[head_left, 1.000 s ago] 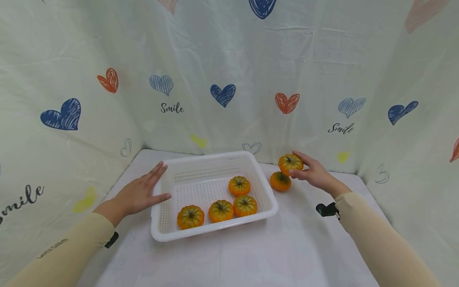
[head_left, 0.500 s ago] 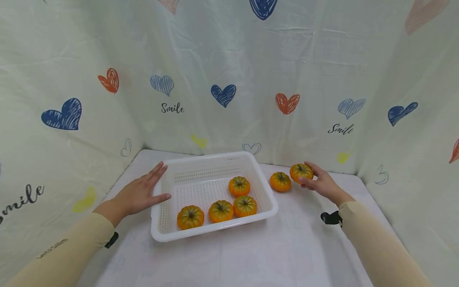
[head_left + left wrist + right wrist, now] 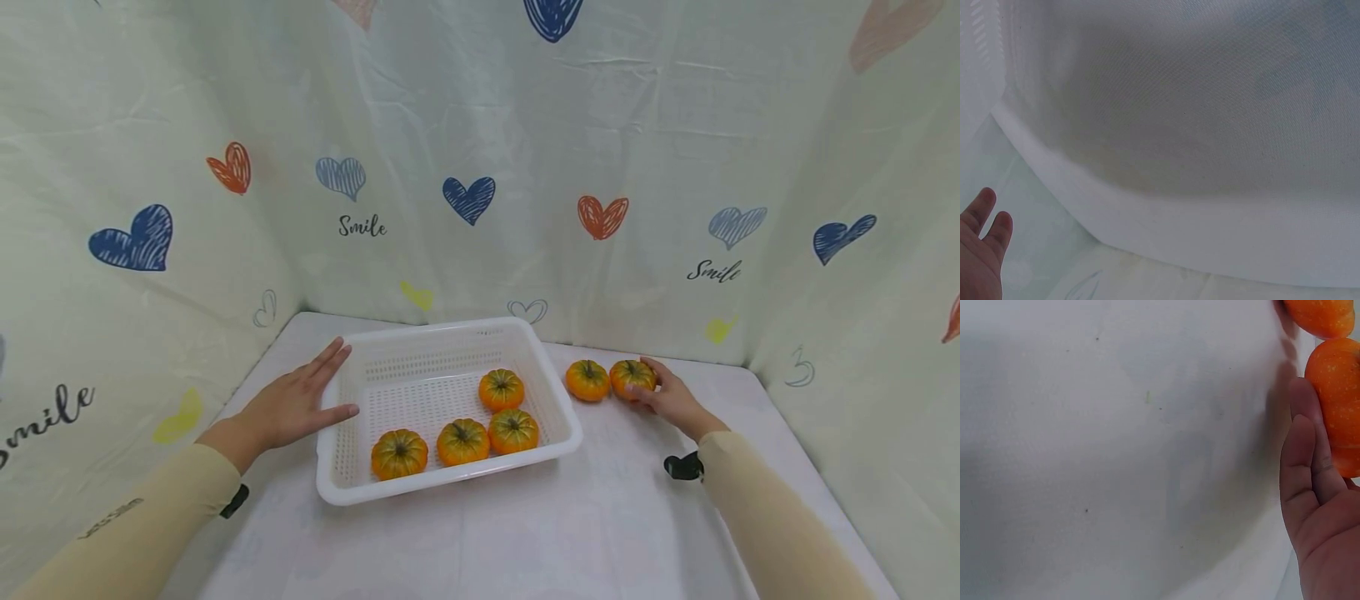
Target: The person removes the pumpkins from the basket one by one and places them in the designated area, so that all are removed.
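My right hand (image 3: 672,400) grips a small orange pumpkin (image 3: 628,377) with green-yellow streaks on top, thumb in front and fingers behind it. Close on its left sits another pumpkin (image 3: 587,381), to the right of the white basket (image 3: 442,481). In the right wrist view, fingers lie along the side of the held pumpkin (image 3: 1338,406), and part of the second pumpkin (image 3: 1325,314) shows above. My left hand (image 3: 288,406) rests with straight, spread fingers at the basket's left rim. Only a few of its fingertips (image 3: 999,228) appear in the left wrist view.
Inside the basket are several more pumpkins, one (image 3: 399,454) at the front left and the others grouped toward the right. A white cloth covers the table (image 3: 495,542). Behind it hangs a pale curtain (image 3: 525,125) printed with hearts, close to the table's back edge.
The right hand has carried its pumpkin from above the other loose pumpkin over to the right and down, level beside it. The left hand and basket have stayed put.
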Motion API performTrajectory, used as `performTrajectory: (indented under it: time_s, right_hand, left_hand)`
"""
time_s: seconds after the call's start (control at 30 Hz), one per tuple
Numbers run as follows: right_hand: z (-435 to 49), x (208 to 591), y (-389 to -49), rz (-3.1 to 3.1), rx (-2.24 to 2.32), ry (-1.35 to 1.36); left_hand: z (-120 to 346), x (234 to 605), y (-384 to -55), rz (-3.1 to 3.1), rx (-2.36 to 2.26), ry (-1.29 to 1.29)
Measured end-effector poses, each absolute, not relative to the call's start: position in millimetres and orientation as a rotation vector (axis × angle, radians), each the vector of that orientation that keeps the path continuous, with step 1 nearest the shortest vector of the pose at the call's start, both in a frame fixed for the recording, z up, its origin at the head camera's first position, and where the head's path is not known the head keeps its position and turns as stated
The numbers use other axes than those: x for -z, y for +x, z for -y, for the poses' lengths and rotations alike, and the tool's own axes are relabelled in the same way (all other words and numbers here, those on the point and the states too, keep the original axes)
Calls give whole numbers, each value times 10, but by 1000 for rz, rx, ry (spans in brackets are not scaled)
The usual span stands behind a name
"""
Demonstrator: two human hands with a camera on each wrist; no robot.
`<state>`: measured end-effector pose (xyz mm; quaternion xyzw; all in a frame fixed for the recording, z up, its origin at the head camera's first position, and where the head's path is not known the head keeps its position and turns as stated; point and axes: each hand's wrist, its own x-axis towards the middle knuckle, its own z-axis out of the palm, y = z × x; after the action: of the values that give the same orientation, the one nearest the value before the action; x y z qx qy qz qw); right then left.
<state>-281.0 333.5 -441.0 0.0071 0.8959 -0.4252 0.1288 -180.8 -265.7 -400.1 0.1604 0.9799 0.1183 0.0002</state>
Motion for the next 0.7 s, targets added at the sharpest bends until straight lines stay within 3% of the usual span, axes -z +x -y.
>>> performTrajectory:
  time_s: [0.7]
  right_hand:
    - [-3267,4570,-2834,-2606,1209,123]
  left_hand:
    - [2670,4034,-1828,-3091,-390,515]
